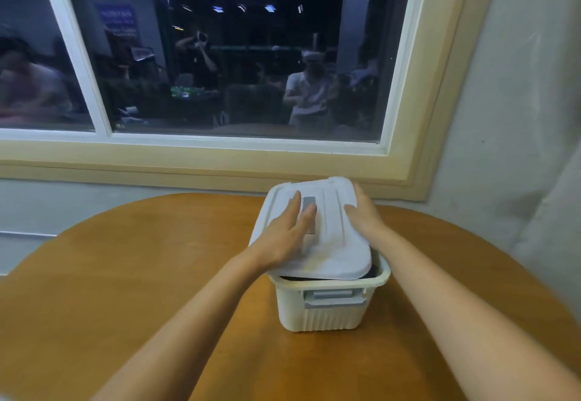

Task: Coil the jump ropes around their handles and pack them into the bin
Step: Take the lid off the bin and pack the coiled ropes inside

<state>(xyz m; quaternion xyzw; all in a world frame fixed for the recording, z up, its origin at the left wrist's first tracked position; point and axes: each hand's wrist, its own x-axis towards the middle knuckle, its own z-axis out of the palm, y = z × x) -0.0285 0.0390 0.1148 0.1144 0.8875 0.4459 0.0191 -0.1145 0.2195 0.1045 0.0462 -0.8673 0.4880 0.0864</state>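
2 arms reach fwd. Left hand [286, 234] flat on lid [330, 243], fingers straight; right hand [364, 215] grips lid's right edge, thumb on top. Bin [323, 315] sits under both hands, lid askew.

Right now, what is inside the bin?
Through the gap under the lid, only something dark shows in the bin. The lid hides the rest; what it is cannot be told.
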